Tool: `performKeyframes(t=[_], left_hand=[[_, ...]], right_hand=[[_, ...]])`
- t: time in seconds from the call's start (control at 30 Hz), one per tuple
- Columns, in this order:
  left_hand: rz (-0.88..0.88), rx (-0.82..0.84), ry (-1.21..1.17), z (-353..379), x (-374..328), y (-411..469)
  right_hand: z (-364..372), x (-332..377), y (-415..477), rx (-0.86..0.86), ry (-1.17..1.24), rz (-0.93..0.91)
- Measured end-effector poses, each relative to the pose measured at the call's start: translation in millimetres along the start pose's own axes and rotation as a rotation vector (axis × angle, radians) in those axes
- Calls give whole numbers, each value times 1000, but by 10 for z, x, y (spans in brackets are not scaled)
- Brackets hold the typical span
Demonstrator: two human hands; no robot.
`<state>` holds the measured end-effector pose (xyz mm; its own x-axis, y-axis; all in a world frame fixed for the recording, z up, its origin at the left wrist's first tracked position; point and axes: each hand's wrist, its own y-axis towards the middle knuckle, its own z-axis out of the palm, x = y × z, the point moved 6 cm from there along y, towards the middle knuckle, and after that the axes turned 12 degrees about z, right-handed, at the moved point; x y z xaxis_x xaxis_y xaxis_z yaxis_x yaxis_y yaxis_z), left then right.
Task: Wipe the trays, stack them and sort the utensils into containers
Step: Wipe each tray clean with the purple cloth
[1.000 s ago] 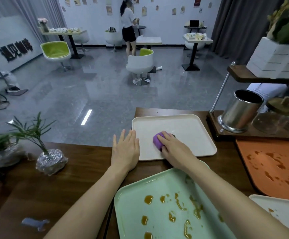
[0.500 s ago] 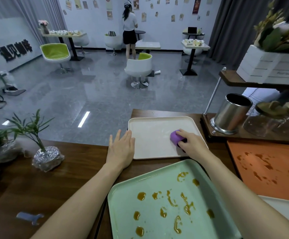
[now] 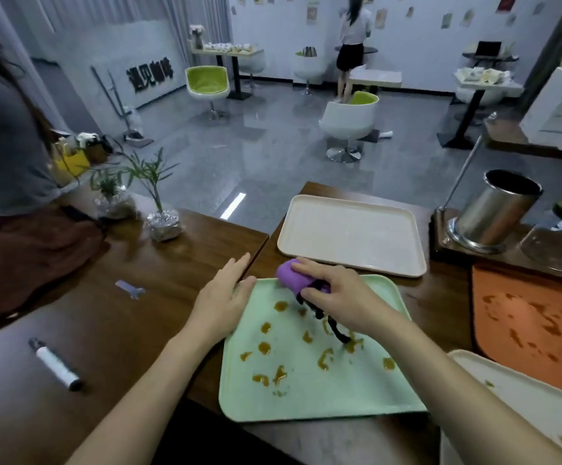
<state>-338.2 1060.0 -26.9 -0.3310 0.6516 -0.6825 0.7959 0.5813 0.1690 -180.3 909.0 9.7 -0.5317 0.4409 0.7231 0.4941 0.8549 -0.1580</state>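
A mint-green tray (image 3: 309, 391) smeared with brown sauce lies in front of me on the wooden counter. My right hand (image 3: 336, 298) grips a purple sponge (image 3: 291, 273) over the tray's far left corner, a black cord dangling from it. My left hand (image 3: 222, 298) lies flat with straight fingers on the tray's left rim. A clean cream tray (image 3: 353, 233) sits just beyond. To the right lie a sauce-stained orange tray (image 3: 534, 317) and a white tray (image 3: 521, 417) with a few stains.
A steel canister (image 3: 497, 209) and a glass jar (image 3: 554, 248) stand on a raised shelf at right. A marker (image 3: 54, 364) and a small blue tool (image 3: 130, 289) lie on the counter at left, near foil-wrapped plants (image 3: 162, 223). A person in grey (image 3: 4, 139) stands at far left.
My right hand has brought the sponge off the cream tray onto the green tray's far corner. My left hand moved from the cream tray's edge to the green tray's left rim.
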Motion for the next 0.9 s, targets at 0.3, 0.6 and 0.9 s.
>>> performKeyframes(t=[0.3,0.6,0.9], left_hand=[[1,61,121,93,-89,-1073],[42,219,349,223,-26,-1214],[31,184,299,234,28,-1215]], right_hand=[[744,205,-241,62,-502,-210],[934,267,-485,171,-567,-383],[1213,375,-291,150,-702,-425]])
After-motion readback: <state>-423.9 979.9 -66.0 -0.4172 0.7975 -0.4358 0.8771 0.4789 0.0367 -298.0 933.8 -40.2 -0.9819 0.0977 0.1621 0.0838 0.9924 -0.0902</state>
